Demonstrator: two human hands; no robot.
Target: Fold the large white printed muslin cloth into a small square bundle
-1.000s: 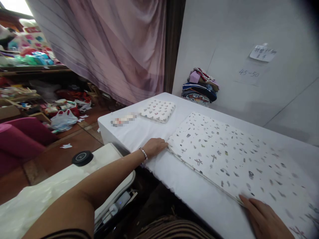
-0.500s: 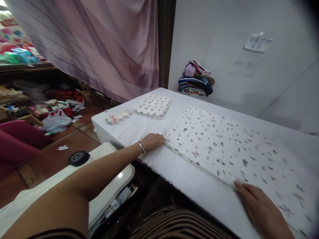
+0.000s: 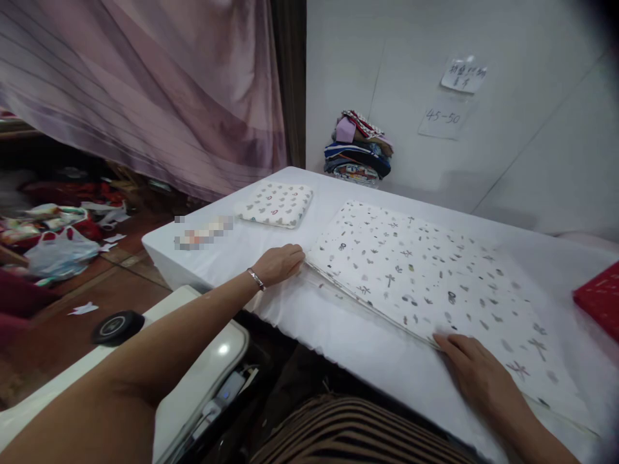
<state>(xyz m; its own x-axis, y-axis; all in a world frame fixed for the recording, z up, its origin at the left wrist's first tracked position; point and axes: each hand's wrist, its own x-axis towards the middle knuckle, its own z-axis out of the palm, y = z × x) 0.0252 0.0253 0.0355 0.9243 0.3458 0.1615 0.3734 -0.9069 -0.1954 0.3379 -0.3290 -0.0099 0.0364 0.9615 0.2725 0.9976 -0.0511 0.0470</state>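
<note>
A white printed cloth (image 3: 401, 270) with small palm-tree and leaf shapes lies spread in layers on the white-covered table (image 3: 309, 328). My left hand (image 3: 280, 263), a bracelet at its wrist, pinches the cloth's near left corner. Farther right, my right hand (image 3: 476, 367) grips the near edge, thumb and fingers closed on it. Between the hands the upper layer's edge is a little raised, and a strip of printed layer shows beneath it. Behind my left hand sits a folded cloth (image 3: 275, 205) with grey and red motifs.
A pixelated item (image 3: 203, 233) lies at the table's left end. Folded clothes (image 3: 360, 148) are stacked by the wall. A red object (image 3: 599, 299) is at far right. A white machine top (image 3: 213, 348) with a black round piece (image 3: 117, 327) stands at my left.
The view has turned right, bringing the red object in. Between my hands, the cloth's near edge has come up slightly from the layer below. Both hands keep their hold.
</note>
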